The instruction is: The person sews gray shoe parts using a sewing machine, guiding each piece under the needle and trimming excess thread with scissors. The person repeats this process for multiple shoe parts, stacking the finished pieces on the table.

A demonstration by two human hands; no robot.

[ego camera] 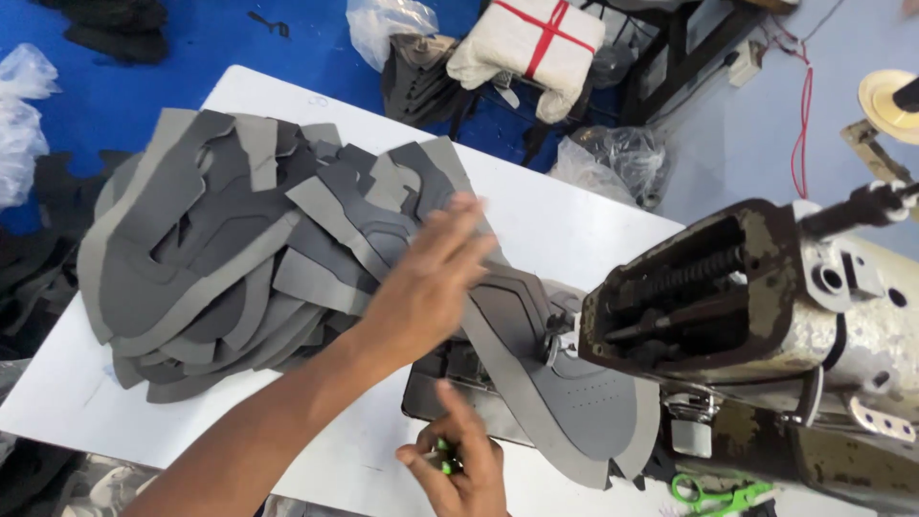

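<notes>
Hands worked at a white table (574, 225) beside an old sewing machine (766, 325), right of frame. Left hand (426, 287) reached across centre frame, fingers spread and flat, resting on the near edge of a pile of grey cut pieces (220, 258); it was open, gripping nothing, apparently pressing or sliding the top layers. Motion blur at the fingertips. Right hand (459, 464), bottom centre, was closed around a small green-handled tool (443, 460), mostly hidden in the fist; exact kind could not be told.

One grey piece (565, 383) lay separate from the pile, fed under the machine head at lower centre-right, flat on the bed, likely so a seam could be run along it. Pile sat fanned at upper left of the table, within the left hand's reach.

Green-handled scissors (713, 496) lay at bottom right below the machine. Floor was blue at top of frame, with clear plastic bags (388, 24), dark cut pieces and a white bundle tied with red cord (531, 43). Red wire (799, 124) ran at upper right.
</notes>
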